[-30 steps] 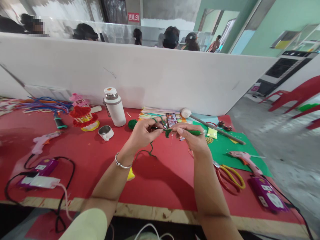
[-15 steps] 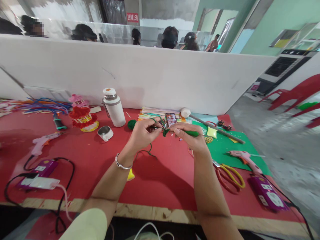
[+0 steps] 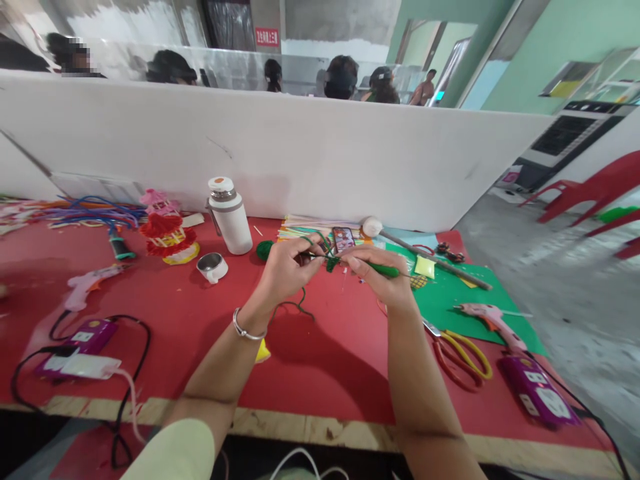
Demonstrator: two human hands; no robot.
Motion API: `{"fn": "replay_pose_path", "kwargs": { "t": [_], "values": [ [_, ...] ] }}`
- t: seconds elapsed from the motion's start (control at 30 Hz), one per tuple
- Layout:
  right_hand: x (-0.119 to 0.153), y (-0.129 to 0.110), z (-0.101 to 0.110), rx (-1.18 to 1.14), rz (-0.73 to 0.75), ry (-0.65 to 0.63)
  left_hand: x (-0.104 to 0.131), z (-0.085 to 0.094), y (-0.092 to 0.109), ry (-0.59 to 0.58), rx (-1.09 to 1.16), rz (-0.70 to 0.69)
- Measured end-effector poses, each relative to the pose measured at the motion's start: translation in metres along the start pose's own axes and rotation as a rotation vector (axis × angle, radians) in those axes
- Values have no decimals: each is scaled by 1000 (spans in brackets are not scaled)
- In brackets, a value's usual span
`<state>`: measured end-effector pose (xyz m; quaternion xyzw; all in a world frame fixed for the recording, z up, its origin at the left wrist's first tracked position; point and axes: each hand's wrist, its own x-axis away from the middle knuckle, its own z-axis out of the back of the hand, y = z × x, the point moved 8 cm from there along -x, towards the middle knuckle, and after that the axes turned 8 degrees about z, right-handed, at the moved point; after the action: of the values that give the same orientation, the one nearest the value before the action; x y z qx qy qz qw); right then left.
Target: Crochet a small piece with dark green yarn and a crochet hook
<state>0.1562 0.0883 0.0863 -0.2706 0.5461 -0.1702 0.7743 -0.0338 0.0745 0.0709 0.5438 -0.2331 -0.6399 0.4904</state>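
Between my hands is a small piece of dark green crochet (image 3: 331, 264). My left hand (image 3: 290, 269) pinches its left side, with green yarn running over the fingers. In my right hand (image 3: 379, 270) is a crochet hook with a green handle (image 3: 384, 269), its tip at the green piece. A green yarn ball (image 3: 265, 250) lies just left of my left hand, and a loose yarn strand (image 3: 297, 305) trails on the red table below. Behind my hands a phone (image 3: 343, 239) shows a lit picture.
White bottle (image 3: 233, 220) and steel cup (image 3: 213, 267) stand left of my hands, near a red and yellow craft (image 3: 173, 239). Scissors (image 3: 457, 357), a glue gun (image 3: 493, 320) and a purple power box (image 3: 537, 390) lie right. A white partition (image 3: 310, 157) rises behind.
The whole view has shifted very slightly. Both hands keep nearly the same place and hold on the yarn piece and hook.
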Motion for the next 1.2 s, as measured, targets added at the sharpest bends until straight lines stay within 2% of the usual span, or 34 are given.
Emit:
{"fn": "replay_pose_path", "kwargs": {
  "t": [0.37,0.8,1.2],
  "values": [
    [-2,-3,-6,21,16,-45,1,4,0,30,-37,-36],
    [0,0,-1,16,-7,28,0,2,-4,21,3,-5],
    [0,0,-2,10,-10,31,0,2,0,26,16,-10]
  ]
}}
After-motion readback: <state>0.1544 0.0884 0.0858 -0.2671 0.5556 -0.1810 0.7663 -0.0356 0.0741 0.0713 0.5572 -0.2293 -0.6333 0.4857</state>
